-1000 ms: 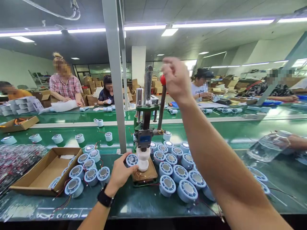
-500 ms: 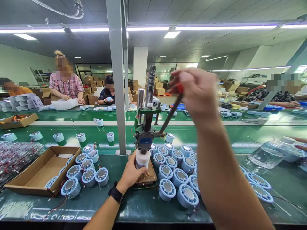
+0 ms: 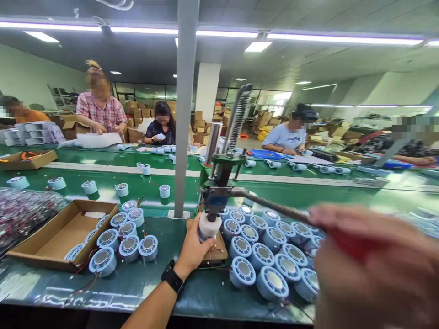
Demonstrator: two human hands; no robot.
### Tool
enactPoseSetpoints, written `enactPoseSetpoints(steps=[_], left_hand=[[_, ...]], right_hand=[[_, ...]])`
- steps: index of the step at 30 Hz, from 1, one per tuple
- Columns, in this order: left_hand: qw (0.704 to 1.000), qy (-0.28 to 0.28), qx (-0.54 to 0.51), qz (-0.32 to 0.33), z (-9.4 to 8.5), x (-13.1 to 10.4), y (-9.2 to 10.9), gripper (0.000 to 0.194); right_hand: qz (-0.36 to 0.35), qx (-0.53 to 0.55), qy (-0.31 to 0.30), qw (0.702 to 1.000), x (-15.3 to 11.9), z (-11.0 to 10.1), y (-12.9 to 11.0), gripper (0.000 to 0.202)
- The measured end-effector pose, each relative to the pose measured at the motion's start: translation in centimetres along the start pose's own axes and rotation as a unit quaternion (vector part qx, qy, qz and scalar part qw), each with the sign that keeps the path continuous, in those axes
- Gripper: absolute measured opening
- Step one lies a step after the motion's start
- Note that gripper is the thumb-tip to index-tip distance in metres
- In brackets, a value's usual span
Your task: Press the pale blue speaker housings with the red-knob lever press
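Note:
A hand lever press (image 3: 219, 199) stands before me, its white round press head (image 3: 210, 225) lowered. My left hand (image 3: 194, 249), with a black watch on the wrist, is wrapped round a pale round part (image 3: 205, 237) beneath that head; fingers and head hide most of it. On the right, my right hand (image 3: 373, 256) is closed on the red grip of the press lever (image 3: 274, 206), smeared by motion. Light-blue round housings (image 3: 261, 254) with metal discs and thin wires crowd the bench right of the press. More such housings (image 3: 129, 245) stand to its left.
A cardboard tray (image 3: 37, 258) with some blue rings sits at the left, beside bagged wired parts (image 3: 27, 214). A grey post (image 3: 185, 114) rises behind the press. Spaced housings (image 3: 164, 190) stand on the green conveyor (image 3: 103, 176). Several people work across it.
My right hand has pulled the lever down and to the right, from raised to nearly level. My left hand stays at the pale part under the press head. The view has shifted slightly.

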State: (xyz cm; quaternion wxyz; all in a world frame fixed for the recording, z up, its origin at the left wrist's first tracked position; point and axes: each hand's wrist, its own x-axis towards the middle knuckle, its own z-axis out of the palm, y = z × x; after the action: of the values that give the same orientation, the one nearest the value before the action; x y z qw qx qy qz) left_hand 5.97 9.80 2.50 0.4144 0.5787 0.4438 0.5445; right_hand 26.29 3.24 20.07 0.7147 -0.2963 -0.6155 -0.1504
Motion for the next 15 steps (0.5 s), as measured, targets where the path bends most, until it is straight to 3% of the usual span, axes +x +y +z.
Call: enactPoseSetpoints(steps=[1, 3, 7, 11, 15], left_hand=[[1.0, 0.002, -0.014, 0.002, 0.1, 0.2, -0.3, 0.077], [0.999, 0.003, -0.047, 0.0, 0.4, 0.6, -0.6, 0.081], [0.995, 0.005, -0.099, -0.016, 0.7, 0.5, 0.1, 0.093], [0.999, 0.012, 0.041, 0.001, -1.4, -1.1, 1.3, 0.078], [0.969, 0.082, 0.234, -0.01, -5.3, -2.0, 0.3, 0.059]], right_hand=[[-0.012, 0.03, 0.035, 0.999, 3.1, 2.1, 0.1, 0.036], [0.003, 0.118, 0.024, 0.993, 8.2, 6.4, 1.0, 0.031], [0.093, 0.158, -0.054, 0.982, 13.2, 12.7, 5.1, 0.027], [0.133, 0.141, -0.116, 0.974, 14.6, 15.0, 8.5, 0.033], [0.187, 0.035, -0.249, 0.95, 13.0, 14.2, 12.8, 0.048]])
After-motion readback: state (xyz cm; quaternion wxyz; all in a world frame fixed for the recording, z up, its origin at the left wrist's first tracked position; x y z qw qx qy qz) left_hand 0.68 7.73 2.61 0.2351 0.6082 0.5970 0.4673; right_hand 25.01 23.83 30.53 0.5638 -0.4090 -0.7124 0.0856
